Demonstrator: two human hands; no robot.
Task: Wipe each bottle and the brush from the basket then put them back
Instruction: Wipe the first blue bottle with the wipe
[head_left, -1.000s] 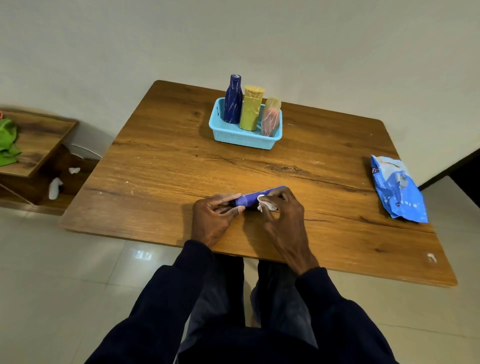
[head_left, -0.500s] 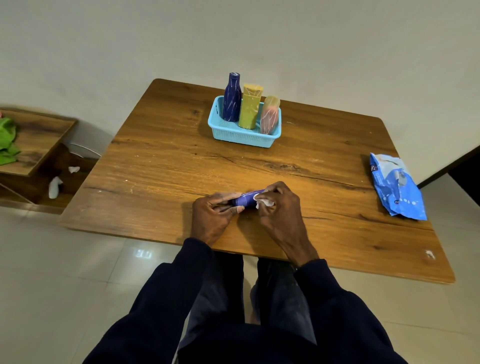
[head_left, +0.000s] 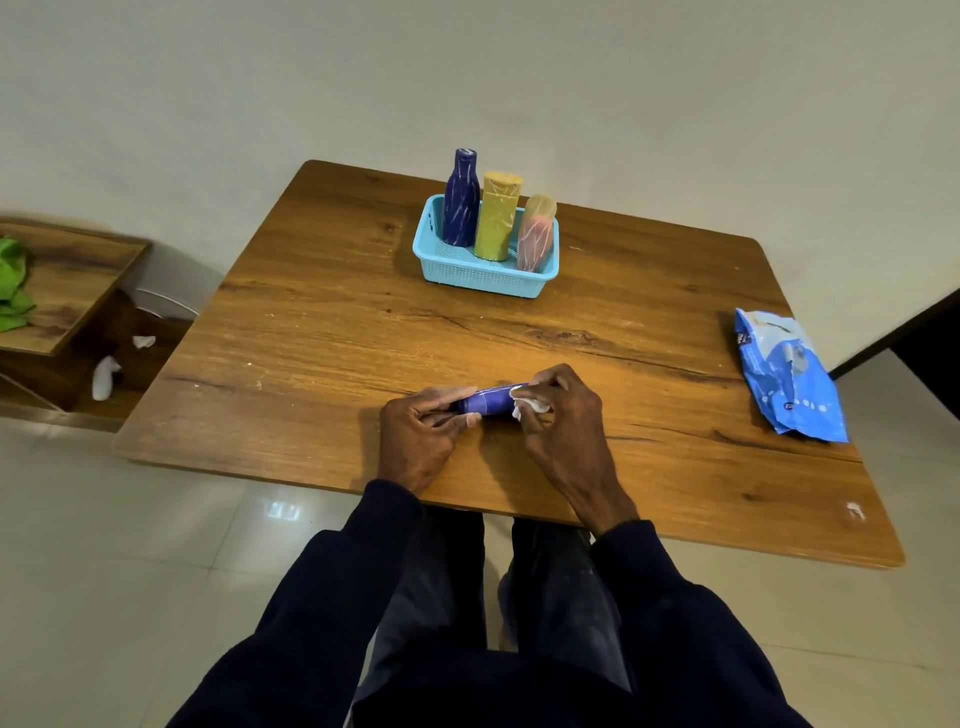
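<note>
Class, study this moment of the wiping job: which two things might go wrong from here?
1. The left hand and right hand hold the purple item and wipe near the table's front edge; a slip may drop it to the floor.
2. The basket holds the blue bottle, yellow bottle and leaning pink bottle; returning the item may topple one.

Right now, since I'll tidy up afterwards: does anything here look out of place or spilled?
Two white scraps lie on the low shelf left of the table, and a crumpled blue pack sits by its right edge. Nothing looks spilled.
</note>
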